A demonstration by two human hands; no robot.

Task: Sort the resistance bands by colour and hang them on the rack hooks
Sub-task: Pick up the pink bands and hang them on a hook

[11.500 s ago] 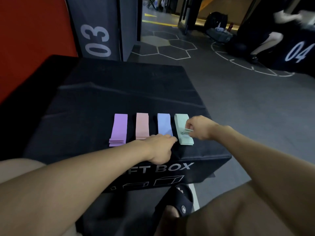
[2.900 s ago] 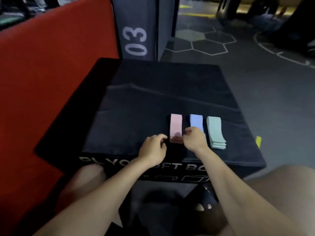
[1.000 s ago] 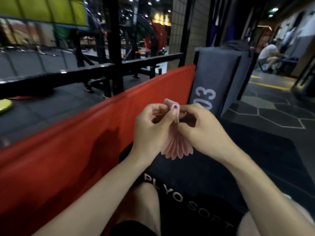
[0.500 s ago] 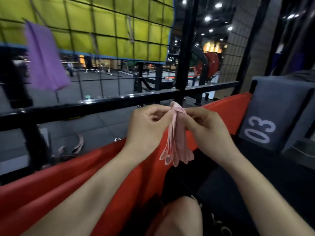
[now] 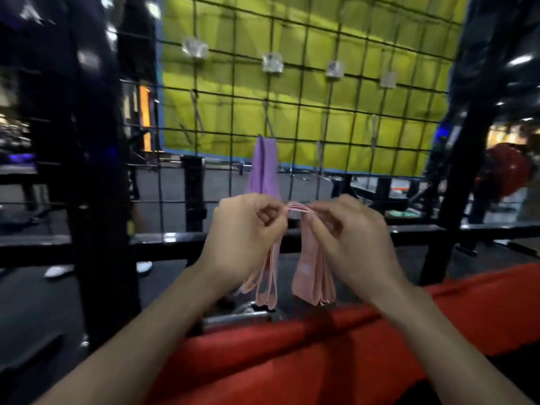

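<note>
The pink resistance bands (image 5: 312, 267) are up off the black box where they lay in a row with the blue and green stacks a few seconds ago, and now hang in front of the wire grid rack (image 5: 292, 92). Half a second back they were one tight bunch; now the top fold is pulled apart, so the loops droop in two clusters, one at seven o'clock and one at five o'clock from the pinch. That reads as opening the loops to slip them over a hook. The purple bands (image 5: 264, 168) already hang on the grid at twelve o'clock from the hands, so one colour looks done and pink is second; blue and green are out of sight. The left hand (image 5: 242, 238) is closed in a fingertip pinch on the left end of the fold, the right hand (image 5: 350, 241) likewise on the right end, remaining fingers curled in. Neither is a full fist. Which hook is meant I cannot tell; several blurred hooks (image 5: 271, 62) sit higher, at twelve o'clock.
</note>
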